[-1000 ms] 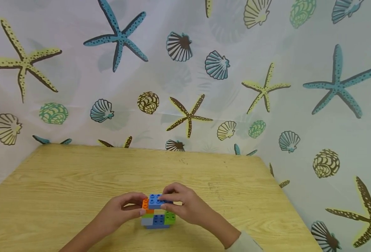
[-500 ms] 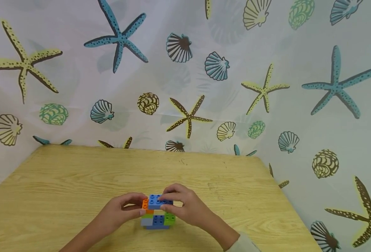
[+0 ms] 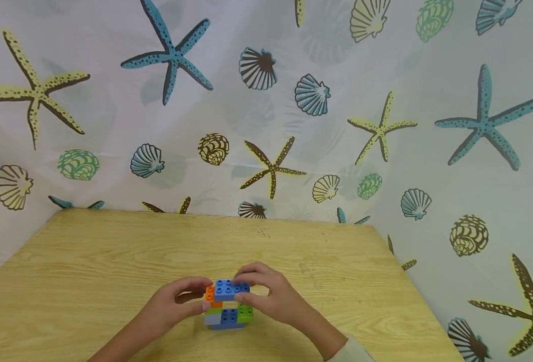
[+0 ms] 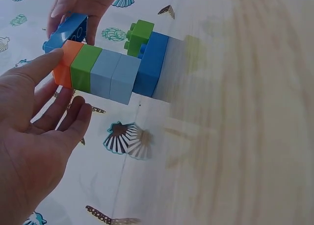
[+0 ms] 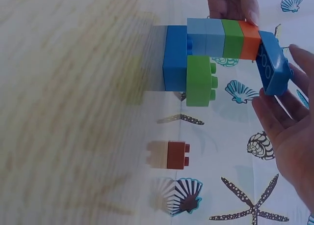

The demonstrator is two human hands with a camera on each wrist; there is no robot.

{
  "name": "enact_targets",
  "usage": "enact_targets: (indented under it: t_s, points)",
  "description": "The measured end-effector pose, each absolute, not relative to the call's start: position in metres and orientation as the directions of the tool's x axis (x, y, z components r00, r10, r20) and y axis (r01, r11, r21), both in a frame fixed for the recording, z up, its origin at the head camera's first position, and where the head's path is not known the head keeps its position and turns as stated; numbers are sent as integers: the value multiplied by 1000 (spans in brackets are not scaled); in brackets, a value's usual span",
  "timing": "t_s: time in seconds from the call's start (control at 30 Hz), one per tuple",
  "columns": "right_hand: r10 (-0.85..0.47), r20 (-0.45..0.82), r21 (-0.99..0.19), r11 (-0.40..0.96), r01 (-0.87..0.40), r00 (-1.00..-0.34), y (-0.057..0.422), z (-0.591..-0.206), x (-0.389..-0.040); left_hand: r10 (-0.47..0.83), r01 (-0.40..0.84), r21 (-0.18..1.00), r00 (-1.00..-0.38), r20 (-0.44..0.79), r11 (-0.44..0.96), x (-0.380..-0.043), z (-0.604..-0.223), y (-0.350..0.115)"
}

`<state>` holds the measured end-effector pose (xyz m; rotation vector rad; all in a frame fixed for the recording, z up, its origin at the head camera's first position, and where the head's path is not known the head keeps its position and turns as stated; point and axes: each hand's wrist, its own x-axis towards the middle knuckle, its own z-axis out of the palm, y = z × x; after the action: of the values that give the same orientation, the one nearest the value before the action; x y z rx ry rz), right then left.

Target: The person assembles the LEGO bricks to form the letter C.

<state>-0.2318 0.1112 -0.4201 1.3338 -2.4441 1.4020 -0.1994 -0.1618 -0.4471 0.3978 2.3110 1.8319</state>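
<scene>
A small tower of toy building bricks stands on the table. Its base is a blue brick (image 5: 175, 58); two light blue bricks (image 4: 114, 73), a green brick (image 4: 86, 68) and an orange brick (image 4: 67, 63) are stacked on one end, and a lime green brick (image 5: 198, 81) sits on the other. My left hand (image 3: 171, 304) holds the orange brick between thumb and fingers. My right hand (image 3: 273, 296) pinches the right end of a long blue brick (image 3: 225, 290), which overhangs from the orange brick, slightly tilted, its hollow underside showing in the right wrist view.
A single red-brown brick (image 5: 176, 155) stands on the table to the tower's right, visible in the right wrist view. The wooden table (image 3: 158, 241) reaches back to a white curtain (image 3: 266, 110) printed with shells and starfish, which also runs along the sides.
The fingers of my right hand have shifted slightly right along the long blue brick, uncovering more of its studs. The left hand and the tower stay almost still.
</scene>
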Motion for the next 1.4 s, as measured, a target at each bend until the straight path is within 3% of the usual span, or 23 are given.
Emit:
enact_targets:
  t_s: [0.17, 0.3, 0.43, 0.9, 1.4]
  points:
    - [-612, 350, -787, 218, -577, -709, 119, -419, -238, 244, 132, 951, -968, 62, 279, -197, -441, -160]
    - [-525, 280, -856, 242, -457, -803, 129, -426, -248, 253, 195, 933, -960, 119, 301, -198, -435, -156]
    - [-480, 212, -879, 288, -380, -852, 136, -437, -259, 281, 230, 928, -948, 146, 294, -199, -431, -152]
    - [-514, 86, -826, 441, -349, -853, 145, -451, -295, 310, 296, 905, -930, 200, 305, -204, -433, -139]
    - [-527, -17, -807, 509, -300, -850, 128, -461, -315, 296, 303, 911, -930, 219, 278, -201, -437, -141]
